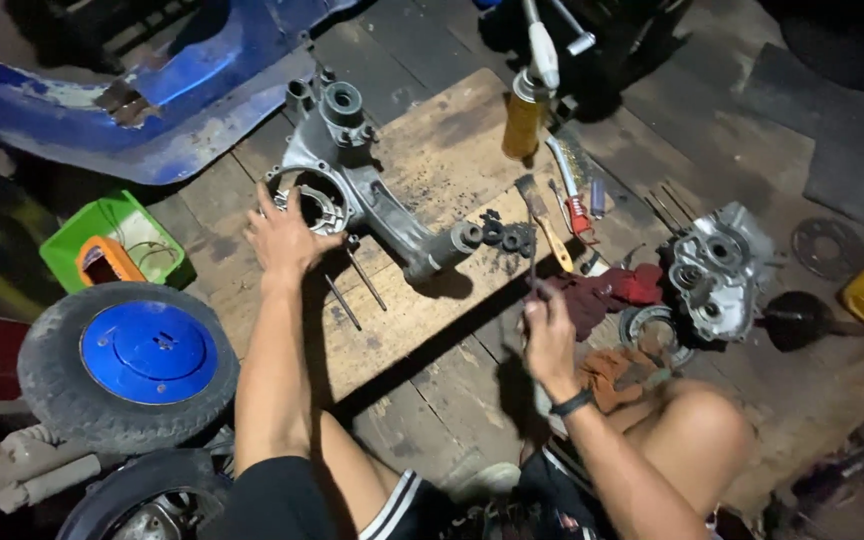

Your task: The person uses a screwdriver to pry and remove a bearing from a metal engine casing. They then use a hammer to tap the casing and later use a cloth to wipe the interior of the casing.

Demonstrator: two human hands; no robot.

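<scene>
Nearest us, at six o'clock, our knees frame a wooden board (432,330) laid on the floor. Our right hand (549,335) is closed around a thin dark tool (533,262) (too blurred to tell its kind), held upright. At ten o'clock of it, our left hand (282,238) lies open, fingers spread, on the round opening of the grey engine casing (372,195) resting on the board. Two loose rods (354,288) lie just beside that wrist and, we judge, could roll off if the casing shifts. Farther out, at one o'clock, a yellow spray can (524,120) stands upright; a careless elbow might tip it.
</scene>
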